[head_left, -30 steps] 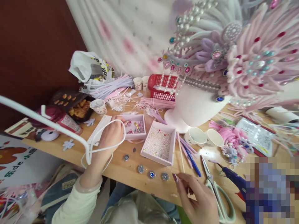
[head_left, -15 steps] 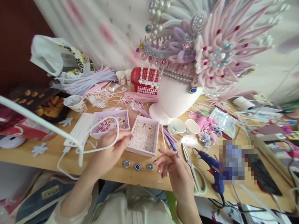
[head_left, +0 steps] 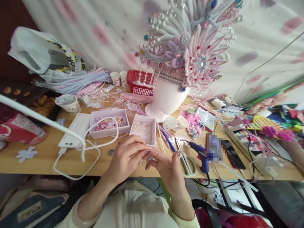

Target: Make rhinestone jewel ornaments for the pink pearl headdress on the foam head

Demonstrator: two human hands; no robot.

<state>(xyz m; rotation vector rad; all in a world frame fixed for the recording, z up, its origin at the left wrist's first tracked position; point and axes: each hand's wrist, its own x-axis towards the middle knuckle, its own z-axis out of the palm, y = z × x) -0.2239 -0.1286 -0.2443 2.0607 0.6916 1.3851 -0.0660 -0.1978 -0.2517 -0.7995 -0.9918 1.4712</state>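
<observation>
My left hand meets my right hand over the front of the table. Its fingers are bent and pressed together against the fingertips of my right hand; anything between them is too small or hidden. My right hand has its thumb apart and its fingers loosely curved. Just beyond lies an open box of small pearl beads, partly covered by my left hand. Left of my hands rests a round silver ornament; silvery bits show beneath my fingers. Scissors lie close to my right hand.
A box of gems, a white power bank and a white lamp-like arm are at left. Paper cups, a blue glue gun and a power strip stretch rightward. A decorated headdress sits on a white mannequin head.
My hands, apart before, have come together, hiding most of the silver ornaments. My left hand has moved right and away from the bead box's left edge. The camera view has shifted.
</observation>
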